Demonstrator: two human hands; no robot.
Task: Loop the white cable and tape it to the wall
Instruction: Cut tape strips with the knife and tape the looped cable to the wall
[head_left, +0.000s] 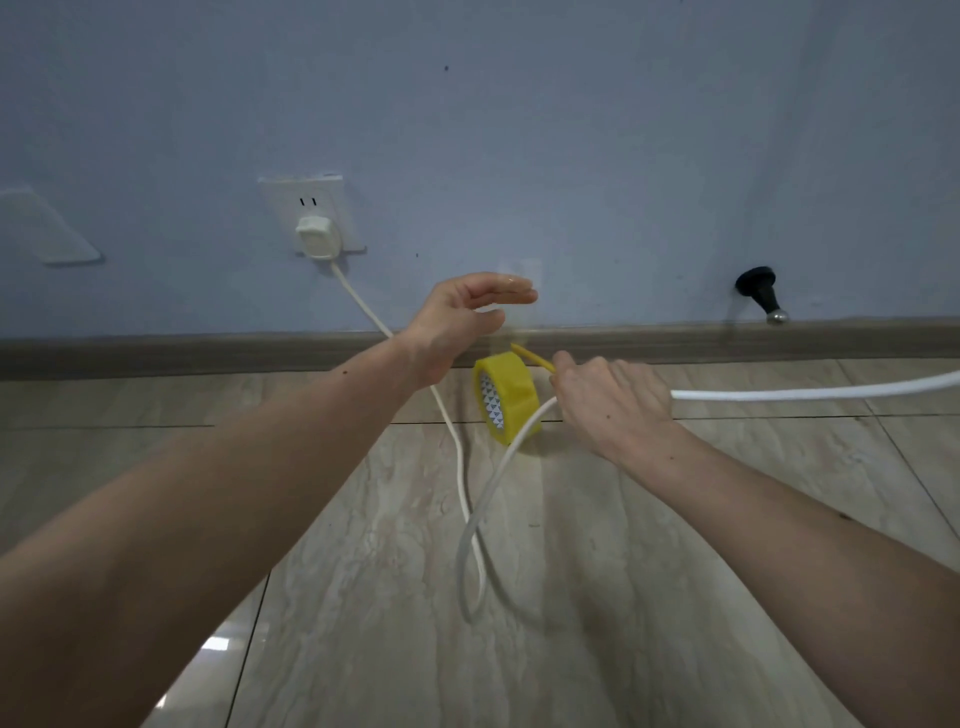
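The white cable (461, 483) runs from a plug (316, 238) in the wall socket down to a loop just above the floor, then up into my right hand (613, 402) and off to the right. My right hand grips the cable, and its fingertips also hold the rim of a yellow tape roll (506, 397). A clear strip of tape (515, 332) stretches from the roll up to my left hand (462, 322). That hand is raised near the wall with straight fingers touching the strip, its thumb apart below.
The blue wall (571, 130) meets a brown skirting board (208, 356) and a glossy tiled floor (571, 597). A black door stop (761, 296) sticks out of the wall at the right. A pale plate (47, 228) is on the wall at far left.
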